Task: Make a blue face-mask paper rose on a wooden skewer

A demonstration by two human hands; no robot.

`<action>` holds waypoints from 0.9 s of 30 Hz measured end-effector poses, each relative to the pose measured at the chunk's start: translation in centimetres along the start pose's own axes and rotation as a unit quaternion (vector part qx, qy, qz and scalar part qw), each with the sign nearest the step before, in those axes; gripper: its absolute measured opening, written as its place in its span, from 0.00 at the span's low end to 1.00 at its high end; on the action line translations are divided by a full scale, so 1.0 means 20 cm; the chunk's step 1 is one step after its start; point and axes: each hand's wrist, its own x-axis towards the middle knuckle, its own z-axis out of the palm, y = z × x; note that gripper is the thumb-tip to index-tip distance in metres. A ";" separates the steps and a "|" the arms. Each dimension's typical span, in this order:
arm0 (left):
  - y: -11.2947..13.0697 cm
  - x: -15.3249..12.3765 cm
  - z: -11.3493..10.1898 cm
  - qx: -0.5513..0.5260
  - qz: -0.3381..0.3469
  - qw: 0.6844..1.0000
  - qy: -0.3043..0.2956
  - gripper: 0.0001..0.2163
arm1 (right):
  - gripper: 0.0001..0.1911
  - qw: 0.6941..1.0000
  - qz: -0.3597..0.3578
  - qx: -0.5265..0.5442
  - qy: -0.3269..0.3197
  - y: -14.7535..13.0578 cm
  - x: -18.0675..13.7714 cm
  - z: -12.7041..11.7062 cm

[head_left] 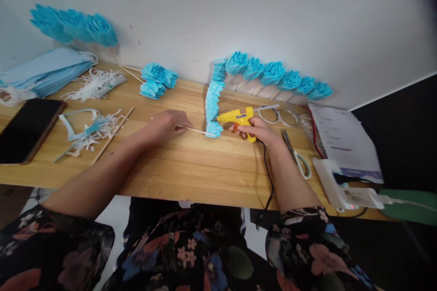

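Observation:
My right hand (261, 130) grips a yellow hot glue gun (239, 118) with its nozzle pointing left at a folded strip of blue paper (212, 102) lying on the wooden table (191, 168). My left hand (167, 125) pinches a thin wooden stick (200, 131) whose far end reaches the bottom of that blue strip. The gun's black cord (268, 173) runs back over the table's front edge.
Finished blue paper flowers (276, 72) line the wall, with more at the back left (73, 25) and centre (157, 79). Scissors (297, 154), tape rolls (280, 116), papers (344, 141) and a white power strip (344, 191) lie right. A phone (27, 129), paper scraps (88, 129) and a blue paper stack (41, 72) lie left.

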 end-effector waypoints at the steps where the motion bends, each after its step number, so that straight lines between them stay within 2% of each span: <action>1: 0.00 0.00 0.00 -0.009 0.006 1.000 0.001 0.14 | 0.21 1.000 0.002 0.000 0.001 0.00 0.00 0.00; 6: -0.01 -0.01 -0.02 -0.007 0.006 1.000 -0.014 0.13 | 0.21 1.000 0.001 -0.003 0.000 0.01 0.00 0.00; 12: -0.01 -0.02 -0.02 -0.017 0.008 0.998 -0.064 0.13 | 0.20 1.000 -0.001 0.017 -0.001 0.01 0.00 0.00; 16: -0.02 -0.03 -0.01 -0.023 0.010 0.998 -0.059 0.13 | 0.18 1.000 -0.006 0.028 -0.001 0.01 0.00 0.00; 23: -0.03 -0.03 -0.02 -0.021 0.005 0.998 -0.058 0.12 | 0.21 0.999 -0.002 0.042 0.022 0.02 0.00 -0.02; 27: -0.02 -0.02 -0.02 -0.015 0.007 0.998 -0.062 0.12 | 0.21 1.000 0.003 0.019 0.004 0.02 0.00 -0.03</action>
